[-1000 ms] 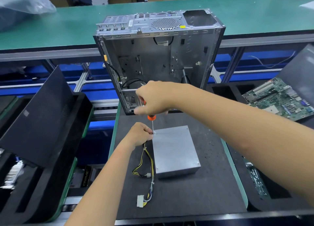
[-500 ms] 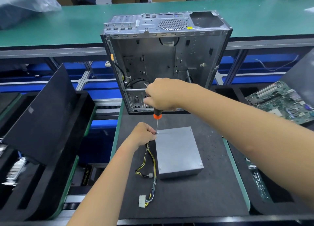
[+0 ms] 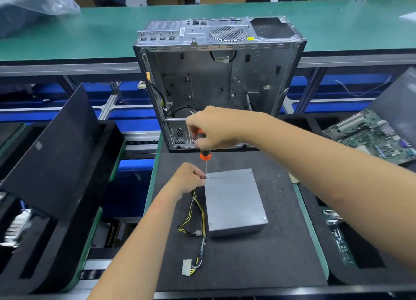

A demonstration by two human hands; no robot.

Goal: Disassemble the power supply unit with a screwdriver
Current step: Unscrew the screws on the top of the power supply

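Note:
A grey metal power supply unit [image 3: 234, 202] lies flat on a black mat [image 3: 258, 261]. Its yellow and black cable bundle [image 3: 198, 220] trails off the left side to a white connector [image 3: 186, 267]. My right hand [image 3: 216, 128] grips the orange and black handle of a screwdriver [image 3: 205, 155] held upright, its tip on the unit's far left corner. My left hand [image 3: 188, 178] pinches the shaft at that corner, beside the unit's edge. The screw under the tip is hidden by my fingers.
An empty open computer case [image 3: 220, 83] stands upright just behind the mat. A motherboard [image 3: 371, 137] rests in a black foam tray on the right. A dark panel [image 3: 56, 151] leans in foam trays on the left. A green bench [image 3: 90, 33] runs across the back.
My right hand has shifted its grip on the screwdriver handle, fingers turning it. The tip and my left hand stay at the same corner. The camera has moved slightly.

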